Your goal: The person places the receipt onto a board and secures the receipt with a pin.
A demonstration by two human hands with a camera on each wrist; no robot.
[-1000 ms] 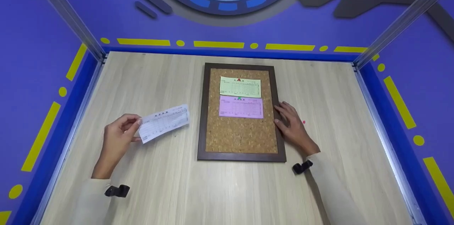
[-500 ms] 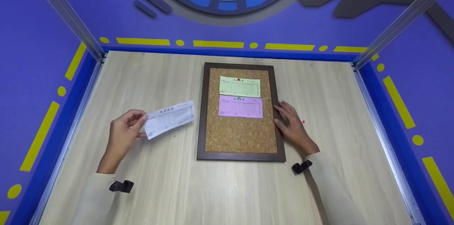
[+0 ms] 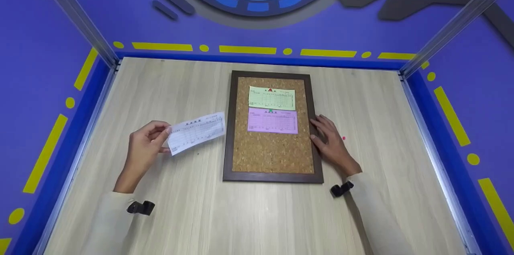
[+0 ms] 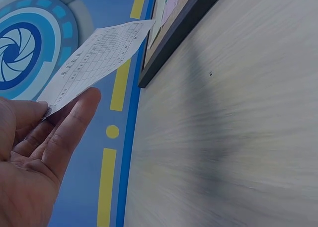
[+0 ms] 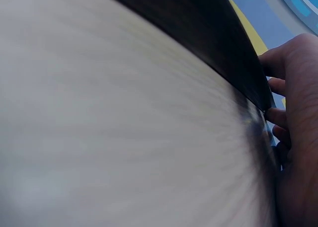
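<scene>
In the head view my left hand [image 3: 145, 146] pinches a white printed slip [image 3: 196, 132] by its left end, thumb on top. The slip is held above the table, its far corner near the left edge of a dark-framed cork board [image 3: 273, 154]. Pinned on the cork are a pale green slip [image 3: 277, 100] under a red pushpin [image 3: 270, 90] and a purple slip [image 3: 273, 122] under a green pushpin [image 3: 270, 110]. My right hand [image 3: 332, 142] rests against the board's right side, fingers touching the frame. The right wrist view shows its fingers [image 5: 277, 117] along the dark frame edge.
A tiny pinkish-red object [image 3: 343, 138] lies on the wood-grain table [image 3: 257, 223] beside my right hand. Blue panels [image 3: 257, 38] with yellow marks and metal corner posts [image 3: 449, 26] enclose the back and sides.
My left hand has carried the white slip rightward and slightly away from me, closer to the board. My right hand and the board have stayed in place.
</scene>
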